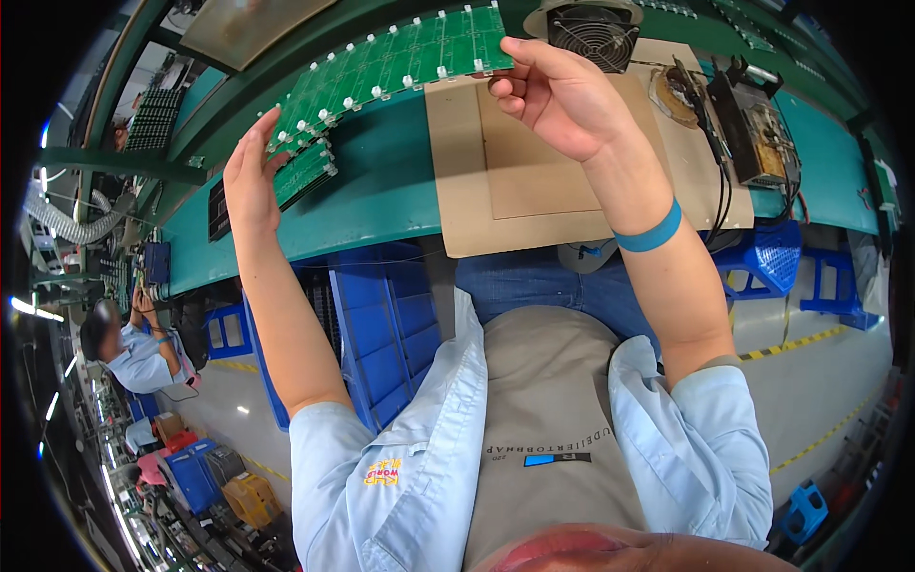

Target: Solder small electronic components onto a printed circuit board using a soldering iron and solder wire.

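A long green circuit board panel [400,62] with rows of small white parts is held up above the bench, tilted. My left hand [253,176] grips its left end, fingers along the edge. At the right end, my right hand [562,95] pinches the corner between thumb and fingers; a blue band circles that wrist. Beneath the left end of the panel lies a stack of similar green boards [305,173], partly hidden by my left hand and the panel.
A brown cardboard sheet [467,214] covers part of the green bench [391,205]. A fan [593,36] stands behind it; soldering gear [748,124] with cables sits at right. Blue crates [391,334] stand below the bench. A co-worker [143,348] works at far left.
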A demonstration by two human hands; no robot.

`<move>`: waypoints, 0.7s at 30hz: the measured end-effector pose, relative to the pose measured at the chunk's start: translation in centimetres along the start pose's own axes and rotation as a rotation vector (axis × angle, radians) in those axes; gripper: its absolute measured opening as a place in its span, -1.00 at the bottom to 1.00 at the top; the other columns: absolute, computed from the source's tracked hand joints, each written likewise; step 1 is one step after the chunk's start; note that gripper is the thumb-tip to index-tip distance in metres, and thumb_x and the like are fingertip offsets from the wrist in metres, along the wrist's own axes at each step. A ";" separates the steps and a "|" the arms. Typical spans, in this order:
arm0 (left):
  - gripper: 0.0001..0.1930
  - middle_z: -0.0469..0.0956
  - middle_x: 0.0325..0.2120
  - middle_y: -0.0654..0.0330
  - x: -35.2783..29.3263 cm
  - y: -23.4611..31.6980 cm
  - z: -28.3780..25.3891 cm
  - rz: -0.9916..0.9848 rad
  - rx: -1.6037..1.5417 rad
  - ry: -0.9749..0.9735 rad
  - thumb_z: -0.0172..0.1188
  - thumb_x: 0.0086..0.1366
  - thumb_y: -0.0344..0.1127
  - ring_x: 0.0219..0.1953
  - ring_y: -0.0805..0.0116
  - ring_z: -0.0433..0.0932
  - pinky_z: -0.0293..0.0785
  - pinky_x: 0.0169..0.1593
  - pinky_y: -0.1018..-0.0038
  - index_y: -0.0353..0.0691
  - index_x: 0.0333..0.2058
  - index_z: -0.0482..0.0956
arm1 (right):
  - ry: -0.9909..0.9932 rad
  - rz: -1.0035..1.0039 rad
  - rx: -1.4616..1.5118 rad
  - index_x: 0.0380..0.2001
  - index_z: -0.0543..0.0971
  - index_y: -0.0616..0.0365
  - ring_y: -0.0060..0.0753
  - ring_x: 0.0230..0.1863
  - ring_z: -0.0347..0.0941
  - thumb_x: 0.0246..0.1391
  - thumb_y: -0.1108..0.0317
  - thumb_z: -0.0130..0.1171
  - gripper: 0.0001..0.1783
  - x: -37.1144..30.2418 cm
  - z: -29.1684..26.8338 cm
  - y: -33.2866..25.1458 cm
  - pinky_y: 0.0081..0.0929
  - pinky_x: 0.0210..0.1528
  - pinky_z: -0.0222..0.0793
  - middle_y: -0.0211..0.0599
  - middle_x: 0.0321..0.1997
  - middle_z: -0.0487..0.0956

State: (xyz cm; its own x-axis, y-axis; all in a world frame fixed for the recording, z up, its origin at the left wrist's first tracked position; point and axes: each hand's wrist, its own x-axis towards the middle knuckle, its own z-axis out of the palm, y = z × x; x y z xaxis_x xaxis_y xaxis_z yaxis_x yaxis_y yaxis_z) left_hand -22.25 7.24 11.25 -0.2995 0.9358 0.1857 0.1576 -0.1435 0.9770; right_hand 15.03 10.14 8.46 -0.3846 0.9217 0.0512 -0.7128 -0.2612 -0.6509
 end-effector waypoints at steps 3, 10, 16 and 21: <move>-0.69 0.70 -0.09 0.17 -1.3 -1.9 -0.8 0.105 0.238 0.174 0.12 0.50 -0.24 -0.12 0.44 0.58 0.48 -0.03 0.49 -0.25 0.05 0.70 | -0.003 0.004 -0.021 -0.27 0.61 0.29 -0.51 -0.40 0.49 0.31 0.34 0.20 -0.80 0.1 -0.4 -0.1 -0.67 -0.39 0.35 -0.16 -0.27 0.65; -0.69 0.72 -0.08 0.14 -3.5 -10.2 -10.8 0.247 0.738 0.511 0.10 0.44 -0.31 -0.15 0.32 0.66 0.54 -0.07 0.47 -0.24 0.03 0.71 | 0.006 0.011 -0.022 -0.28 0.61 0.28 -0.54 -0.41 0.46 0.32 0.33 0.19 -0.80 0.0 -0.3 -0.1 -0.66 -0.41 0.31 -0.17 -0.26 0.65; -0.71 0.73 -0.11 0.10 -4.4 -15.9 -15.5 0.243 1.057 0.476 0.13 0.40 -0.34 -0.16 0.21 0.68 0.56 -0.06 0.42 -0.23 -0.01 0.72 | -0.005 0.016 -0.024 -0.26 0.61 0.27 -0.55 -0.41 0.45 0.33 0.33 0.18 -0.80 0.0 -0.4 0.3 -0.66 -0.42 0.30 -0.18 -0.24 0.64; -0.76 0.73 -0.17 0.10 -4.0 -15.0 -14.9 0.208 1.297 0.340 0.15 0.38 -0.34 -0.19 0.16 0.68 0.57 -0.08 0.38 -0.23 -0.09 0.73 | -0.019 0.021 -0.023 -0.22 0.60 0.27 -0.55 -0.41 0.43 0.34 0.32 0.16 -0.80 -0.3 -1.0 0.4 -0.66 -0.42 0.28 -0.20 -0.22 0.63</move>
State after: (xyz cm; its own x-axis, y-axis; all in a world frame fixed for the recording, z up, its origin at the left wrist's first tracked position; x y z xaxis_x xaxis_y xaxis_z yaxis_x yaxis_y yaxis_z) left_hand -37.46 0.82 -2.60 -0.3474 0.7821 0.5173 0.9371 0.3088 0.1625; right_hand 15.40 9.99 7.42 -0.4103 0.9105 0.0513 -0.6908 -0.2736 -0.6692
